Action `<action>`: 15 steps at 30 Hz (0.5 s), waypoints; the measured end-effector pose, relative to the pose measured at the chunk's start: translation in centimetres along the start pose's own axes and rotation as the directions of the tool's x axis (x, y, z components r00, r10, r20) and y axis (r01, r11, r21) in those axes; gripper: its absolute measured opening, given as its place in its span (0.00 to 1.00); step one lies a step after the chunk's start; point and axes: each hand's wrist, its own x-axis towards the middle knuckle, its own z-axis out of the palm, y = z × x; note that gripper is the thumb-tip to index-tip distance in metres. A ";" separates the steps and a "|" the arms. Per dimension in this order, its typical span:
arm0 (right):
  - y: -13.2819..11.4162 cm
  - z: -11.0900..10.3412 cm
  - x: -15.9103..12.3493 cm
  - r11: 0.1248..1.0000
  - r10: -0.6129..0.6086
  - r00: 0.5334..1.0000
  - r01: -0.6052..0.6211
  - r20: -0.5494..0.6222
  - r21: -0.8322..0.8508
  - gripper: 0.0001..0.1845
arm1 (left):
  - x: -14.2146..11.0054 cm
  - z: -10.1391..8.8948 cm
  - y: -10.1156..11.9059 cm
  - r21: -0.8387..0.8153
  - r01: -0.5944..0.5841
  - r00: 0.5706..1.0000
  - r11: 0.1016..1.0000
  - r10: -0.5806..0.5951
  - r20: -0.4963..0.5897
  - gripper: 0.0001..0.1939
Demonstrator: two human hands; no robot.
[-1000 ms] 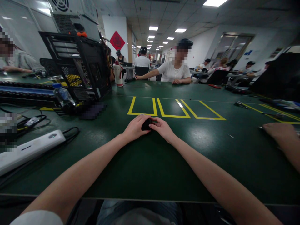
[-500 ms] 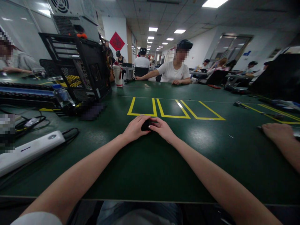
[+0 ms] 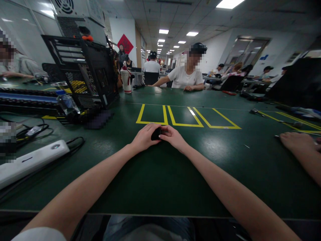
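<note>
A small black object (image 3: pixel 155 134) is held between my two hands, low over the green table (image 3: pixel 160 180). What kind of thing it is does not show, since fingers cover much of it. My left hand (image 3: pixel 145 136) curves around its left side, thumb below and fingers above. From the right, my right hand (image 3: pixel 173 137) pinches its edge with thumb and fingertips. Just beyond both hands, yellow tape outlines (image 3: pixel 179 124) mark the table top.
On the left stand an open black computer case (image 3: pixel 100 77), a plastic bottle (image 3: pixel 67 102) and a white power strip (image 3: pixel 35 162) with cables. A lidded cup (image 3: pixel 126 80) is farther back. Another person's hand (image 3: pixel 297 142) rests at right. Someone in white (image 3: pixel 187 78) sits opposite.
My hands and the black object stay in place. The person opposite has drawn the outstretched arm slightly inward. Another person now shows in the background near the red diamond.
</note>
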 end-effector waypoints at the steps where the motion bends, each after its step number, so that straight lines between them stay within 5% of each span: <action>1: 0.0 0.0 0.0 1.000 -0.007 1.000 0.007 -0.001 0.015 0.18 | 0.0 0.0 0.0 -0.002 -0.002 1.000 1.000 0.002 -0.001 0.30; 9: -0.6 0.3 -0.1 0.999 0.029 0.995 -0.030 -0.099 -0.013 0.16 | 0.0 0.0 0.0 -0.001 -0.005 1.000 1.000 0.005 0.001 0.31; 15: -0.1 0.0 0.0 0.999 0.032 0.999 -0.031 -0.020 0.037 0.18 | 0.0 0.1 0.0 -0.002 0.001 1.000 1.000 -0.001 -0.006 0.30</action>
